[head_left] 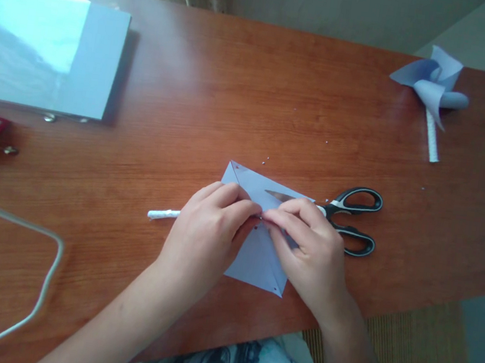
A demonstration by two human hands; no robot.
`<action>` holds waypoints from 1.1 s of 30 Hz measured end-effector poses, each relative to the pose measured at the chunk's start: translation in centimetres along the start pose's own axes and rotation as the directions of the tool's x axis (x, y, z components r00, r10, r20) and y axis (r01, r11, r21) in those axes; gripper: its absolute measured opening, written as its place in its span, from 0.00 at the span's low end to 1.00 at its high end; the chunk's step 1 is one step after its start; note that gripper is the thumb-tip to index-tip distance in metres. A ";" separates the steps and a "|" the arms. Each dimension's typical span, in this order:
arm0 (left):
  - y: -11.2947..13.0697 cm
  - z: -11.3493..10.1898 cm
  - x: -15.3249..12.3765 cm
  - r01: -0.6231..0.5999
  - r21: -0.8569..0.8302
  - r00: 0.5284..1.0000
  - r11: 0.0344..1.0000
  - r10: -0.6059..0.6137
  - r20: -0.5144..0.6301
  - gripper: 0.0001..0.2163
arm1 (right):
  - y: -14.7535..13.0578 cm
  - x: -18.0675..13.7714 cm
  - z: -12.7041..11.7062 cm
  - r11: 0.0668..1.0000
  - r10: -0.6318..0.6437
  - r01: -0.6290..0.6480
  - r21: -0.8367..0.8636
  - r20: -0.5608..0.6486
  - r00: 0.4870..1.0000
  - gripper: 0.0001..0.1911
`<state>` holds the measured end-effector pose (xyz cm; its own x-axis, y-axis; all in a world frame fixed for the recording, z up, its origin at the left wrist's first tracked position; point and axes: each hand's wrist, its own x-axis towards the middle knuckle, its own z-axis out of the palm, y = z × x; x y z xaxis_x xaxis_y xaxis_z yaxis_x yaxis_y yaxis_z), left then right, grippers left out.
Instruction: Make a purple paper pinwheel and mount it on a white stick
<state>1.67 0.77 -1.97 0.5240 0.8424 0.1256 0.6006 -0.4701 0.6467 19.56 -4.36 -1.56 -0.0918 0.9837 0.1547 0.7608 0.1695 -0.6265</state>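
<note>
Left hand (pixel 213 219) and right hand (pixel 314 247), fingertips pinched together on a tiny object (pixel 260 216), unidentifiable, meet above pale paper (pixel 256 261); scissors (pixel 333 208) overlap its edge.

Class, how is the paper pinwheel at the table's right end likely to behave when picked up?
The pinwheel would probably feel light, since it looks like folded paper. Its thin, curled blades might crush if squeezed. The straight white stick is likely stiffer, so probably the safer part to hold.
</note>
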 end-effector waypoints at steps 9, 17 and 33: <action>-0.3 0.0 -0.2 -0.060 -0.002 0.998 0.998 0.060 -0.005 0.07 | 0.3 -0.4 0.2 0.995 -0.076 0.075 -0.058 -0.020 0.997 0.10; -0.7 -0.1 -0.4 -0.095 0.040 0.995 0.995 0.095 0.018 0.06 | 0.1 -0.1 -0.3 0.996 -0.076 0.072 -0.059 -0.065 0.995 0.08; -0.4 -0.7 -0.7 -0.118 0.220 0.993 0.968 0.116 0.025 0.08 | 6.0 -0.1 -4.9 0.920 -0.240 0.261 -0.292 0.108 0.965 0.12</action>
<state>0.61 0.53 -1.76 0.6047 0.7756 0.1810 0.6526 -0.6127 0.4457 27.30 -3.67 -1.63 -0.3401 0.9150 0.2169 0.8638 0.3952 -0.3126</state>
